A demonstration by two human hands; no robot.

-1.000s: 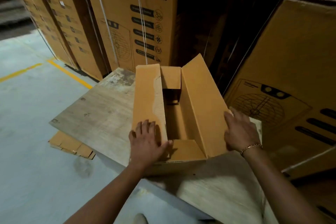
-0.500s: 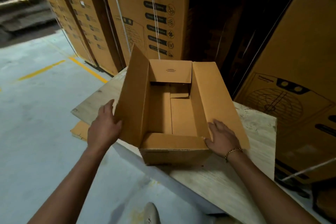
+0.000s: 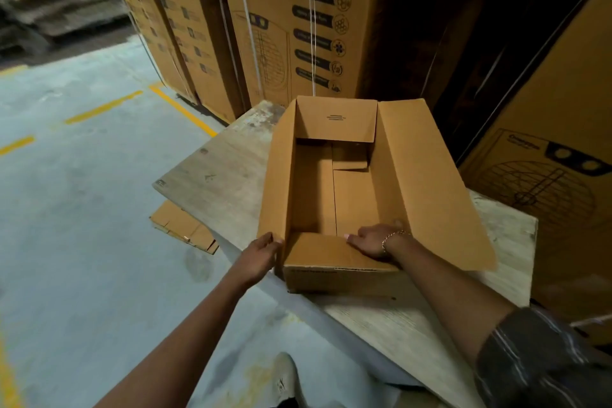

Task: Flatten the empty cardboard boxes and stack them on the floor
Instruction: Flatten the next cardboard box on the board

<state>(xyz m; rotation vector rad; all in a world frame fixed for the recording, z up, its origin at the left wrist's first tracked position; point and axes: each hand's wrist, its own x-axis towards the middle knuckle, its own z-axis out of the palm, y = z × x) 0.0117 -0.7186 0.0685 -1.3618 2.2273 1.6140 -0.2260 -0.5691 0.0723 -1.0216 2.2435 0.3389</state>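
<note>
Works at the desk [image 3: 225, 182] with an empty cardboard box [image 3: 351, 205] standing on its top, flaps open (long right flap splayed outward). Grips the box's near left corner with the left hand [image 3: 260, 253], fingers curled at the flap edge. Presses the right hand [image 3: 374, 240], fingers flat, onto the short flap nearest the desk's front edge. On the floor [image 3: 82, 209], partly under the desk's left edge: flattened cardboard [image 3: 182, 228].

Head camera looks down, close, onto box [image 3: 351, 202].
</note>
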